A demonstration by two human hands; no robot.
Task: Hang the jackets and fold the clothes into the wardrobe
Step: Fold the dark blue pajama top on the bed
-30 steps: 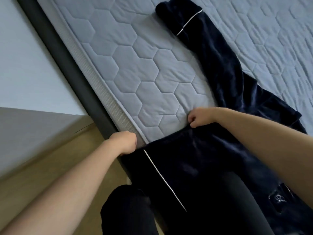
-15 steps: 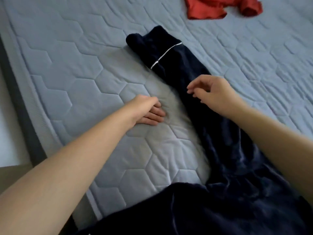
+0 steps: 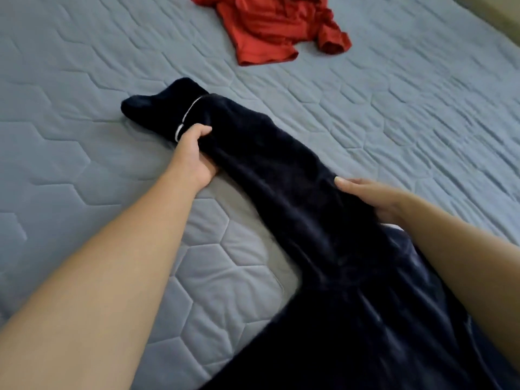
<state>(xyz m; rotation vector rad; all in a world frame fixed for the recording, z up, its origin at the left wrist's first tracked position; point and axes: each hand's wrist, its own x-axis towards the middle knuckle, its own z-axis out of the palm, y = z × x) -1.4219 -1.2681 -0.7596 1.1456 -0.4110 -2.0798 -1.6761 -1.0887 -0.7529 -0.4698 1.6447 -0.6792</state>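
A dark navy garment (image 3: 351, 305) with white piping is laid across the quilted grey bed (image 3: 84, 153). Its sleeve (image 3: 267, 159) is stretched toward the far side, and its body is bunched at the near edge. The sleeve is grasped by the left grip (image 3: 194, 153) just beside the piped cuff (image 3: 157, 105), with the thumb curled over the fabric. Nearer the body, the sleeve's other edge is held by the right grip (image 3: 374, 199), thumb on top and fingers tucked beneath. A crumpled red garment (image 3: 267, 32) is seen farther up the bed, well apart.
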